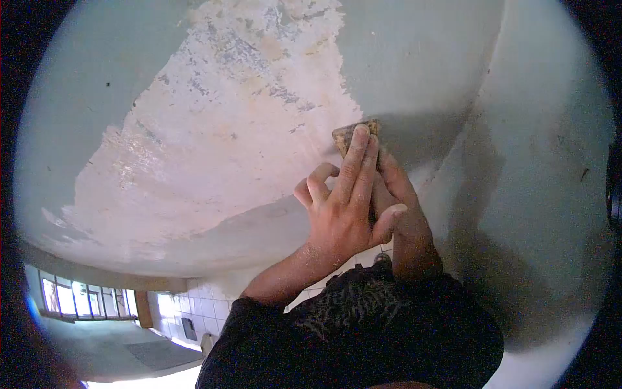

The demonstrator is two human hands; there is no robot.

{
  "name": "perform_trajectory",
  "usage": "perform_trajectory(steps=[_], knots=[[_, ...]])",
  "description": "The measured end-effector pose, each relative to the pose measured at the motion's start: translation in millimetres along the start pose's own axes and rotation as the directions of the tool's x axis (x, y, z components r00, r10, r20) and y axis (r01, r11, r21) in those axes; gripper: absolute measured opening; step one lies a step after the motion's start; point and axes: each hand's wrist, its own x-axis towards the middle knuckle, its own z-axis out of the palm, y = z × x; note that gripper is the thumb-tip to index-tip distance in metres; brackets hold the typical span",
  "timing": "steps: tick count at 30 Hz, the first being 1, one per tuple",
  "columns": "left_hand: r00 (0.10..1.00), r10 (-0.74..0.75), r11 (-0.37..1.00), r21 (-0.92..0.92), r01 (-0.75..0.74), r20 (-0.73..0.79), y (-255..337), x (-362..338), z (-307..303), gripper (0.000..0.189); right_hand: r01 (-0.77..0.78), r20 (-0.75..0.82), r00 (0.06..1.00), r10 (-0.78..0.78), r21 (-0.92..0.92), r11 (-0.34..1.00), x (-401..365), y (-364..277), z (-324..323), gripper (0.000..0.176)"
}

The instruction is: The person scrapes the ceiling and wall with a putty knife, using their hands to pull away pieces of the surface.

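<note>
A putty knife with a stained, yellowish-brown blade (339,137) lies against the wall at the right edge of a pale plastered patch (214,142). My left hand (340,211) presses two straight fingers on the blade. Its thumb stands apart and the other fingers are bent, so it counts as open. Behind it, my right hand (403,191) is partly covered; it appears closed round the knife's handle, which is mostly hidden. Whitish dust shows on the fingers and the left wrist.
Grey-green wall (408,58) surrounds the patch. To the right, a line like a corner (481,91) runs down, with shadows beyond. At lower left are a barred window (84,298) and white tiles (204,308). A shoe tip (382,258) shows below my hands.
</note>
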Motion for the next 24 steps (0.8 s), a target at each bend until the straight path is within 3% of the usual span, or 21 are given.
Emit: perform_trajectory(steps=[3,9,11,18,24], knots=[[1.000,-0.013,0.997,-0.074,0.013,0.006,-1.1,6.5,-2.9,0.073,-0.038,-0.016,0.999,0.038,0.012,0.999,-1.0,7.7,13.0,0.044],[0.997,0.000,1.000,-0.005,0.000,0.071,-5.8,6.7,-4.4,0.075,-0.017,-0.034,0.999,0.018,0.025,1.000,-6.4,5.4,-2.2,0.044],[0.997,0.055,0.993,-0.097,-0.061,-0.063,-8.3,8.9,-2.6,0.083,-0.044,-0.038,0.998,0.045,0.030,0.999,-11.8,8.1,6.8,0.044],[0.999,0.036,0.994,-0.099,-0.036,-0.002,-11.5,7.3,-5.2,0.077,-0.059,-0.041,0.997,0.060,0.033,0.998,-10.9,5.9,11.2,0.044],[0.998,0.050,0.988,-0.142,-0.056,-0.049,-13.9,10.5,1.3,0.081,-0.048,-0.038,0.998,0.049,0.029,0.998,4.8,2.5,-0.5,0.043]])
